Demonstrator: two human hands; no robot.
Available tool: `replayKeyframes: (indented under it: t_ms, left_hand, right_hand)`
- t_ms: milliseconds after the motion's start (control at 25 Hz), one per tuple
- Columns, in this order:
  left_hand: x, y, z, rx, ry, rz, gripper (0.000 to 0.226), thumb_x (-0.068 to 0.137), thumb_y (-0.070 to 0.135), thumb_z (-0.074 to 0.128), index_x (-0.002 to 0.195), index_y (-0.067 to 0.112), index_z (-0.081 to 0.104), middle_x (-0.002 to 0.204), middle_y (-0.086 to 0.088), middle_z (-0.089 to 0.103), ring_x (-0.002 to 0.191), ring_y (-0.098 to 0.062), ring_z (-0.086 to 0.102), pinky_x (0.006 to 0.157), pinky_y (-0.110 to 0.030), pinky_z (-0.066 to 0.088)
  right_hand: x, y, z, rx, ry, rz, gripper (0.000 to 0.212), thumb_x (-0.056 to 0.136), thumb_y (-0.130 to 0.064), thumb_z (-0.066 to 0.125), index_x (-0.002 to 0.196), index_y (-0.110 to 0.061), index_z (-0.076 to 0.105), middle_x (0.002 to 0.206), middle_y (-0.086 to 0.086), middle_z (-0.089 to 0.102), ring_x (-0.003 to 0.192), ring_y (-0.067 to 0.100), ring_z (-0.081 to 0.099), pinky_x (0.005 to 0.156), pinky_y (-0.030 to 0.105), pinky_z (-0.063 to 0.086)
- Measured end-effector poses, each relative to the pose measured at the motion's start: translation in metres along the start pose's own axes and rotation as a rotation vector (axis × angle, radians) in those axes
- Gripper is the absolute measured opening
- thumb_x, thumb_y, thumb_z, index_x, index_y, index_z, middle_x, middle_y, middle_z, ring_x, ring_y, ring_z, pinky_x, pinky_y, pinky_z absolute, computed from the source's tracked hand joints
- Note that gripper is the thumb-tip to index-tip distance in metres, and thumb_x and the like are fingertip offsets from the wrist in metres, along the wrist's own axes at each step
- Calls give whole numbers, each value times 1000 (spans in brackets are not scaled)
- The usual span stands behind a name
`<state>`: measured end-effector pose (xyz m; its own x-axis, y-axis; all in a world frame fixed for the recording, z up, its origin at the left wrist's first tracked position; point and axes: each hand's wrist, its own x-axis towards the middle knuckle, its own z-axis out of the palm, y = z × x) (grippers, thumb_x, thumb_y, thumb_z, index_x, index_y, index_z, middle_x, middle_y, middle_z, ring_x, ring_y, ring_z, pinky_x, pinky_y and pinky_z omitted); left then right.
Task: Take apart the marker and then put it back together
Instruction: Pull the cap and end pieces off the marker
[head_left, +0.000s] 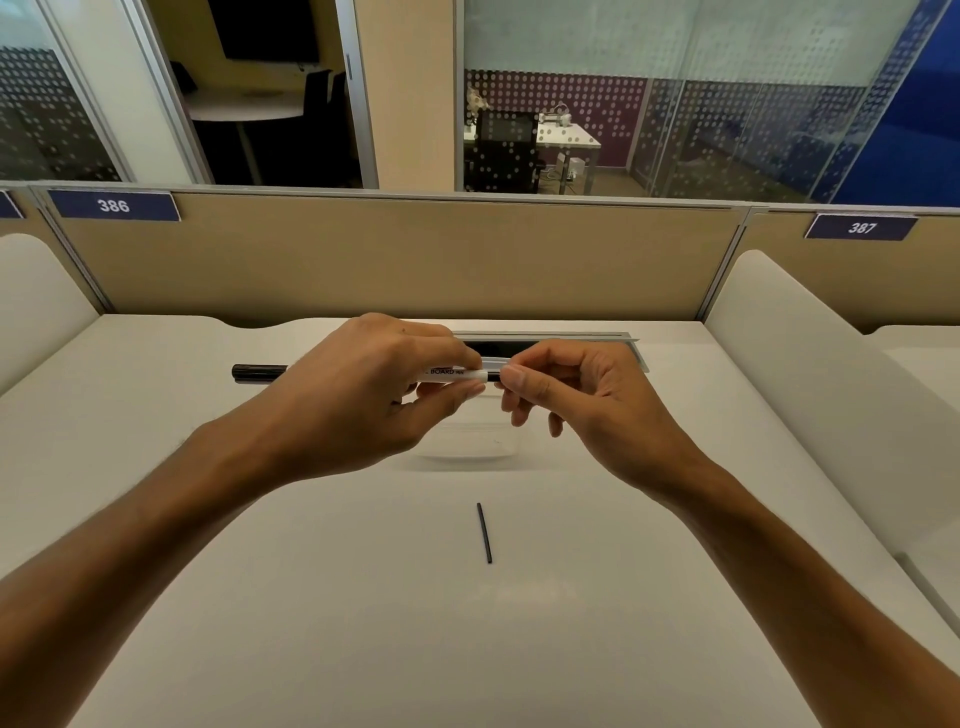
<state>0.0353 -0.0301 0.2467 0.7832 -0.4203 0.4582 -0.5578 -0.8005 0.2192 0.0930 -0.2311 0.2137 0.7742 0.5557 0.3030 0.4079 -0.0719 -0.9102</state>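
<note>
White plastic with black lettering shows between the two hands: the marker barrel (451, 375) is held level above the desk (363, 597), roughly over its middle and toward the far edge, its length running left to right. The left hand (358, 395) comes in from the near left corner, forearm stretched forward, wrist slightly cocked, back of the hand up. Its thumb and curled fingers wrap the barrel, leaving only the right end of the printed body exposed. The right hand (566, 395) reaches in from the near right corner with the palm turned toward the left. Its thumb and forefinger pinch a small dark piece at the barrel's right end, which looks like the tip section, though it is too hidden by the fingertips to be sure. The other three fingers of that hand are loosely curled below and hold nothing.

A black cap (258, 372) lies on its side on the desk just beyond the left hand, toward the far left. A thin dark rod (484, 533) lies alone on the desk nearer the front edge, between the two forearms, well apart from both hands. A slot with a metal rim (566, 336) is set into the desk at its far edge, behind the hands.
</note>
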Motion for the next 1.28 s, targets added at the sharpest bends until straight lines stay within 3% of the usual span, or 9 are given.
replayKeyframes:
  t_ms: [160,280,400,640,840,960,1160,1280]
  left_hand:
    - [1,2,1,0,-4,4,26,91,33,56,101,14,71,77,7,67,57,-9,53,54,-18,40]
    - [0,2,1,4,-5,-1,24,92,31,58,101,13,72,78,4,68,58,-11,55,53,-25,45]
    - [-2,2,1,-8,7,-8,27,91,34,58,103,14,71,79,4,69,59,-13,58,53,-29,48]
    - [-8,-4,0,-21,11,-32,29,90,36,56,102,14,72,81,4,70,63,-16,61,56,-37,51]
    - [-12,-7,2,-17,1,-30,27,91,34,56,98,15,72,77,6,67,61,-13,58,54,-33,49]
    - [-15,-9,4,6,-39,-24,26,91,33,55,99,16,73,70,7,61,56,-8,48,53,-23,38]
    - [-22,-16,10,-2,-54,-59,27,92,35,54,98,18,74,68,9,58,54,-7,46,53,-23,37]
    - [-28,-20,15,-60,-33,-93,27,91,35,55,97,16,74,68,12,59,55,-12,51,52,-28,42]
  right_hand:
    - [2,3,2,-49,49,29,32,91,-42,49,80,-21,70,75,-5,74,71,12,70,54,21,49]
    - [1,6,4,-88,40,-28,42,95,-42,46,77,-14,72,71,0,73,70,11,68,57,11,45]
    - [0,7,1,-64,11,-59,37,91,-39,49,81,-12,72,73,0,72,71,9,68,57,11,45]
    - [-2,5,-4,-83,-6,-67,19,83,-43,62,90,-27,70,82,-11,73,81,8,69,61,10,46]
    - [-5,6,-9,-170,44,-80,9,84,-30,71,92,-27,73,88,-16,72,89,5,67,59,18,49]
    - [-8,8,-9,-262,41,-110,10,84,-25,72,94,-23,74,89,-14,72,89,7,67,53,23,48]
    - [-11,27,-6,-473,103,-162,14,84,-26,72,97,-19,74,90,-12,70,85,7,66,58,7,42]
    - [-19,50,2,-450,191,-65,14,83,-32,72,93,-23,74,87,-13,69,81,4,64,57,8,42]
